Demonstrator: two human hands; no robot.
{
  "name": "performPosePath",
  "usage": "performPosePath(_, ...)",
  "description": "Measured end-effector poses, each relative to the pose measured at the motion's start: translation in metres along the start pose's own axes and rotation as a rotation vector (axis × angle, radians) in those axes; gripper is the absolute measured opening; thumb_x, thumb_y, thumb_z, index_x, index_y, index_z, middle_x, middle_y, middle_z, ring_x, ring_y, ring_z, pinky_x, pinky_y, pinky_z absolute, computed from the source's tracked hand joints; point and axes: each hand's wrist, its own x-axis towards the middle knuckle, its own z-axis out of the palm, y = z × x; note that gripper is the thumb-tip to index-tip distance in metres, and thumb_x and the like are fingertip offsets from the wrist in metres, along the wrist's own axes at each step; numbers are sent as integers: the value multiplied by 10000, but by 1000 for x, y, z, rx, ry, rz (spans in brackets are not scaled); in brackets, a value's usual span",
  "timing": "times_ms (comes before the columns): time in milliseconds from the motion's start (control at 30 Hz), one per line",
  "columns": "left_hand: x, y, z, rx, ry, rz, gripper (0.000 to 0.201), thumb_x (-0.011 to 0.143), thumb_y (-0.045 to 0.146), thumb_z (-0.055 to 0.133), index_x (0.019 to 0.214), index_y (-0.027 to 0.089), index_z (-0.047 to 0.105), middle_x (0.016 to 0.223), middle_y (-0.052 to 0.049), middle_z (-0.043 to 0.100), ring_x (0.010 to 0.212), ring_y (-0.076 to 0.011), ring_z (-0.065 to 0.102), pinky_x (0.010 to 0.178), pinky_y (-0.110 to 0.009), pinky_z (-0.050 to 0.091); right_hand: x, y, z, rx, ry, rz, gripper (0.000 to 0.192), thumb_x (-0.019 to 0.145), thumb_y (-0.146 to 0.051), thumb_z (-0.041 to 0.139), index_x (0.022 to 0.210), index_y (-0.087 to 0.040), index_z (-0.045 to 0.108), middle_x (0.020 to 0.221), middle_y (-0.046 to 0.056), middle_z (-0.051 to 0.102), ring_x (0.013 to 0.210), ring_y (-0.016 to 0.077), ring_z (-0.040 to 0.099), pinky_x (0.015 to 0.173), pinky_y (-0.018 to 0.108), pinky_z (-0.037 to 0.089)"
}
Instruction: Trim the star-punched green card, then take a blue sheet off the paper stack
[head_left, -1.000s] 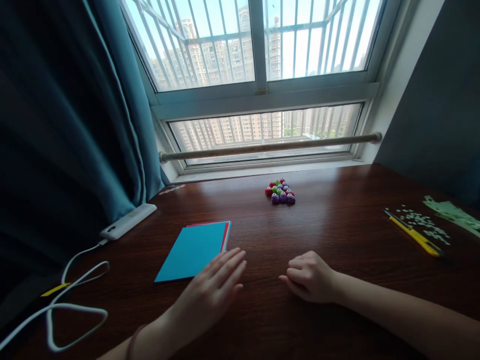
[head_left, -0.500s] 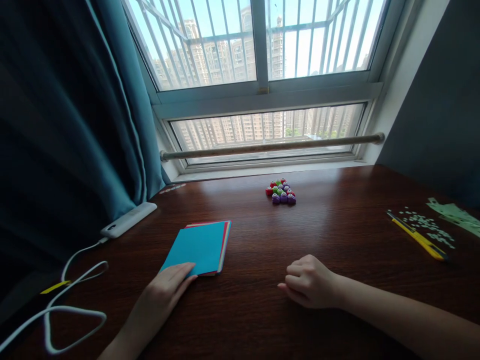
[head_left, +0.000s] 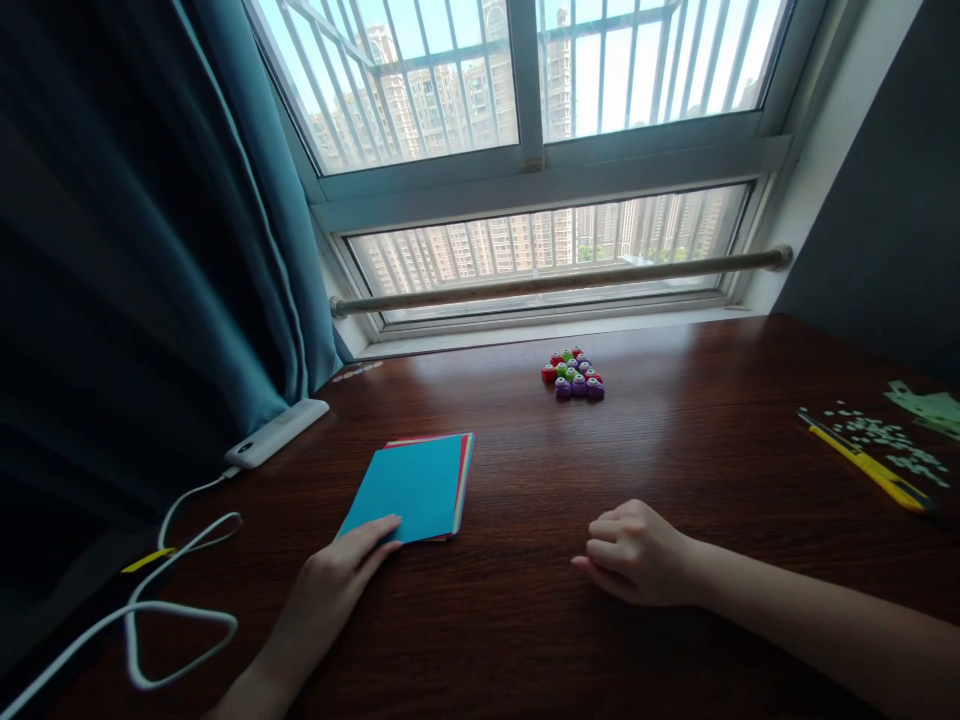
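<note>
A squarish stack of coloured paper (head_left: 416,480), blue on top with red and pale edges showing, lies on the table left of centre. At its near left corner is my left hand (head_left: 341,570), index finger on the blue sheet and thumb close by at the near edge, closed on the stack. The other left fingers are partly hidden. My right hand (head_left: 637,555) rests on the wood to the right, curled into a loose fist with no object showing in it.
Small red, green and purple toy pieces (head_left: 574,375) sit grouped near the window. A yellow utility knife (head_left: 870,465), pale scraps (head_left: 889,440) and green strips (head_left: 926,405) lie right. A white power strip (head_left: 277,432) and looped white cable (head_left: 184,610) lie left beside the curtain (head_left: 262,250).
The whole view has tilted slightly, with the table things shifting a little right and up. Both hands keep nearly the same places and poses on the table.
</note>
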Motion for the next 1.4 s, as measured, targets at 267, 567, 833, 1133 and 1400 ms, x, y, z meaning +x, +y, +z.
performPosePath(267, 1, 0, -1, -5, 9, -17, 296, 883, 415, 464, 1048, 222, 615, 1041, 4, 668, 935, -184, 644, 837, -274, 521, 0, 1, 1, -3, -13, 0, 307, 904, -241, 416, 608, -163, 441, 574, -17, 484, 506, 87, 414, 509, 260, 237)
performPosePath(567, 3, 16, -9, 169, 299, 66, 214, 886, 272, 475, 1043, 191, 595, 1030, -41, 664, 900, -202, 649, 861, -323, 504, 1, 0, -1, 7, 10, -4, 311, 894, -232, 438, 592, -156, 450, 569, -16, 481, 500, 81, 408, 501, 257, 244)
performPosePath(833, 16, 69, -35, 357, 401, 466, 419, 757, 78, 626, 1157, 171, 544, 1070, -49, 657, 1010, -211, 608, 890, -304, 469, 3, -4, -7, -83, 78, -107, 318, 876, -215, 468, 566, -164, 419, 551, -17, 455, 476, 90, 382, 468, 272, 226)
performPosePath(1133, 55, 162, 11, 230, 176, 883, 341, 893, 109, 309, 1062, 62, 601, 1030, -135, 654, 910, -253, 627, 711, -345, 491, 3, -38, -30, -141, 205, -377, 292, 790, -212, 572, 542, -178, 422, 513, -32, 359, 426, 95, 339, 414, 285, 166)
performPosePath(1400, 64, 175, 54, 16, 16, 910, 244, 881, 150, 361, 943, 99, 592, 998, -135, 620, 828, -208, 599, 688, -344, 494, 8, -34, -25, -178, 224, -330, 98, 797, -212, 531, 723, -154, 557, 637, 9, 491, 523, 121, 440, 452, 292, 262)
